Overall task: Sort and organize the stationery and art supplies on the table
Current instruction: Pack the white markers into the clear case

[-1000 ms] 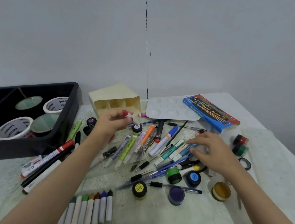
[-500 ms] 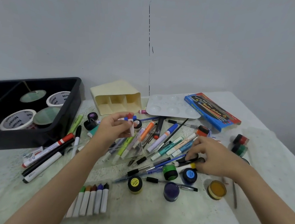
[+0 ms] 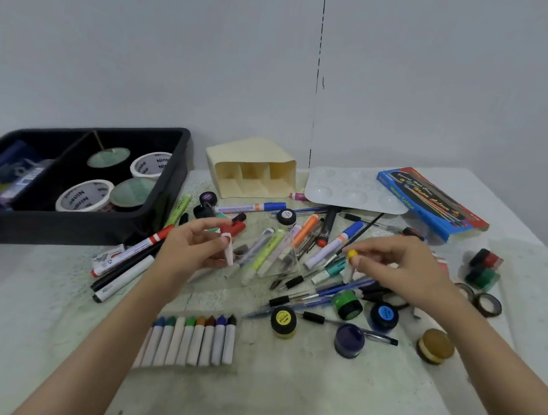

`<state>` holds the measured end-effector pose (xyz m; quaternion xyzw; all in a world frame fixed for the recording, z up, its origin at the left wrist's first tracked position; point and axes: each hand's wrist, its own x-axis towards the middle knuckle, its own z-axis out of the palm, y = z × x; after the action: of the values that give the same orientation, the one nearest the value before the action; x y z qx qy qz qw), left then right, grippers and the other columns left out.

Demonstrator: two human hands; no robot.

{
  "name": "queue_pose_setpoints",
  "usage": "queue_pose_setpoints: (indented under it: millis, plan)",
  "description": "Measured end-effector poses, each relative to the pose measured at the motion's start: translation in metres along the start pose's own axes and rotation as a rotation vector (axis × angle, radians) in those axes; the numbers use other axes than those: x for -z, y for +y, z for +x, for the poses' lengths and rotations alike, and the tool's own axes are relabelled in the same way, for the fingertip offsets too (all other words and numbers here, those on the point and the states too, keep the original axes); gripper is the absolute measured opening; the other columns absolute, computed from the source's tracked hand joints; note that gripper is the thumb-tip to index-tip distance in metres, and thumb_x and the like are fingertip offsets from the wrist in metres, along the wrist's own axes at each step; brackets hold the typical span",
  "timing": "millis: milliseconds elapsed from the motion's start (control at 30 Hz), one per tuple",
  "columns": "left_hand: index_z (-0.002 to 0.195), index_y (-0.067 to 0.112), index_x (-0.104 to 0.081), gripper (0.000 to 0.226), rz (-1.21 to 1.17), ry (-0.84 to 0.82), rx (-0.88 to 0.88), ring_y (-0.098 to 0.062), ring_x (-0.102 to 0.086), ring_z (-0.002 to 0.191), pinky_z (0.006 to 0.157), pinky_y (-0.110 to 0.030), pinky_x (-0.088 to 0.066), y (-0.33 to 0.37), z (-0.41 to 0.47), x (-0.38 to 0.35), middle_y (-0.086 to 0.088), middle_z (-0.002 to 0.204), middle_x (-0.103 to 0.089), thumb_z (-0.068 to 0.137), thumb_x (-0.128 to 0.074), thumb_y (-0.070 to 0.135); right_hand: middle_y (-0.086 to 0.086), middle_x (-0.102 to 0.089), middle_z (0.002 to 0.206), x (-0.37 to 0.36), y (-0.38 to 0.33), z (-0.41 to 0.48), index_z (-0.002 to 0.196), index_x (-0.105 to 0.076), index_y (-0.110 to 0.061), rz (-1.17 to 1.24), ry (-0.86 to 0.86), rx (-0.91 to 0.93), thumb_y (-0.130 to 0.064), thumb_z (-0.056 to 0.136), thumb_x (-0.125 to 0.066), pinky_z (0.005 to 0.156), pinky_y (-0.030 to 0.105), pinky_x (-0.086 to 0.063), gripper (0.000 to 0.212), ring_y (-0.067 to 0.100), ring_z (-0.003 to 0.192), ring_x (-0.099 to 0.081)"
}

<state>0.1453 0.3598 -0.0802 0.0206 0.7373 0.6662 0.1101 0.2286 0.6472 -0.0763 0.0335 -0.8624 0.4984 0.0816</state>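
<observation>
The left hand point(image 3: 192, 245) is pinching a red-tipped crayon point(image 3: 227, 251), and the right hand point(image 3: 403, 268) is pinching a yellow-tipped crayon point(image 3: 348, 270) (both held above the table point(image 3: 311, 401)). A heap of markers point(image 3: 281, 246) is crowding the space between the hands, and a crayon row point(image 3: 194, 339) is lying just below the left hand.

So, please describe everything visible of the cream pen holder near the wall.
The cream pen holder looks like plastic, with rounded corners. It lies on its side on the table, three compartments facing the camera, all seemingly empty. It sits between the black tray and the white palette.
</observation>
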Motion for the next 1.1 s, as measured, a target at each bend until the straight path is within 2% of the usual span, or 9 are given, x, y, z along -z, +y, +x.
queue_pose_setpoints:
  millis: [100, 167, 267, 367, 467, 600, 767, 900, 1100]
  plan:
    - [0.106, 0.021, -0.065, 0.032, 0.054, 0.042, 0.002, -0.017, -0.07, 0.07, 0.063, -0.027, -0.059, -0.006, -0.015, 0.028, -0.006, 0.081, -0.072, 0.086, -0.059, -0.003, -0.001, -0.07, 0.07, -0.03, -0.016, 0.002, 0.09, -0.072, -0.026, 0.095, 0.05, 0.035, -0.006, 0.084, -0.067, 0.06, 0.019, -0.051, 0.022, 0.013, 0.061, -0.061]
    - [0.104, 0.021, -0.065, 0.03, 0.101, 0.07, 0.001, -0.017, -0.07, 0.069, 0.062, -0.026, -0.058, -0.011, -0.026, 0.047, -0.006, 0.081, -0.072, 0.085, -0.062, -0.002, 0.002, -0.066, 0.067, -0.052, -0.024, 0.003, 0.095, -0.071, -0.023, 0.102, 0.037, 0.06, -0.007, 0.086, -0.065, 0.057, 0.017, -0.049, 0.02, 0.008, 0.057, -0.055]
    - [0.097, 0.024, -0.066, 0.028, 0.217, 0.112, -0.026, -0.017, -0.066, 0.066, 0.057, -0.02, -0.053, -0.021, -0.043, 0.075, -0.005, 0.076, -0.072, 0.083, -0.066, 0.001, -0.002, -0.06, 0.065, -0.086, -0.034, -0.001, 0.096, -0.07, -0.016, 0.148, -0.006, 0.05, -0.008, 0.086, -0.065, 0.057, 0.019, -0.047, 0.014, 0.004, 0.056, -0.049]
    - [0.098, 0.023, -0.068, 0.026, 0.311, 0.123, -0.044, -0.006, -0.058, 0.061, 0.053, -0.017, -0.046, -0.032, -0.057, 0.103, -0.018, 0.079, -0.068, 0.082, -0.068, 0.003, -0.01, -0.059, 0.061, -0.117, -0.041, -0.006, 0.086, -0.068, -0.026, 0.127, -0.02, 0.041, -0.01, 0.085, -0.067, 0.056, 0.012, -0.041, 0.016, 0.0, 0.055, -0.048]
    - [0.099, 0.021, -0.068, 0.023, 0.359, 0.125, -0.056, -0.005, -0.056, 0.059, 0.052, -0.01, -0.043, -0.043, -0.069, 0.124, -0.025, 0.081, -0.065, 0.082, -0.07, 0.006, -0.01, -0.062, 0.063, -0.145, -0.049, -0.012, 0.084, -0.068, -0.029, 0.138, -0.022, 0.05, -0.01, 0.084, -0.069, 0.057, 0.018, -0.044, 0.019, 0.003, 0.058, -0.053]
    - [0.093, 0.031, -0.068, 0.023, 0.448, 0.137, -0.081, -0.005, -0.054, 0.06, 0.057, -0.007, -0.043, -0.057, -0.08, 0.141, -0.011, 0.076, -0.067, 0.078, -0.075, 0.014, -0.002, -0.066, 0.067, -0.175, -0.06, -0.017, 0.086, -0.069, -0.026, 0.163, -0.02, 0.041, -0.01, 0.083, -0.069, 0.06, 0.021, -0.049, 0.016, 0.016, 0.064, -0.061]
    - [0.096, 0.034, -0.068, 0.028, 0.488, 0.126, -0.135, -0.008, -0.053, 0.064, 0.059, -0.009, -0.043, -0.07, -0.085, 0.147, 0.002, 0.076, -0.065, 0.075, -0.078, 0.018, -0.004, -0.065, 0.064, -0.209, -0.074, -0.022, 0.083, -0.068, -0.026, 0.215, -0.013, -0.001, -0.01, 0.083, -0.07, 0.056, 0.017, -0.044, 0.015, 0.004, 0.055, -0.054]
    - [0.107, 0.035, -0.067, 0.035, 0.623, 0.103, -0.217, -0.009, -0.051, 0.073, 0.065, -0.014, -0.04, -0.078, -0.084, 0.146, 0.01, 0.089, -0.058, 0.075, -0.077, 0.028, -0.002, -0.068, 0.064, -0.233, -0.087, -0.023, 0.082, -0.066, -0.024, 0.229, -0.032, -0.04, -0.012, 0.083, -0.07, 0.055, 0.017, -0.043, 0.013, 0.004, 0.053, -0.052]
    - [0.115, 0.033, -0.065, 0.037, 0.708, 0.045, -0.29, -0.005, -0.048, 0.08, 0.071, -0.021, -0.042, -0.084, -0.081, 0.154, 0.009, 0.09, -0.052, 0.079, -0.071, 0.037, 0.007, -0.069, 0.067, -0.263, -0.102, -0.016, 0.079, -0.057, -0.031, 0.138, -0.033, -0.064, -0.015, 0.083, -0.069, 0.056, 0.022, -0.043, 0.021, 0.003, 0.05, -0.049]
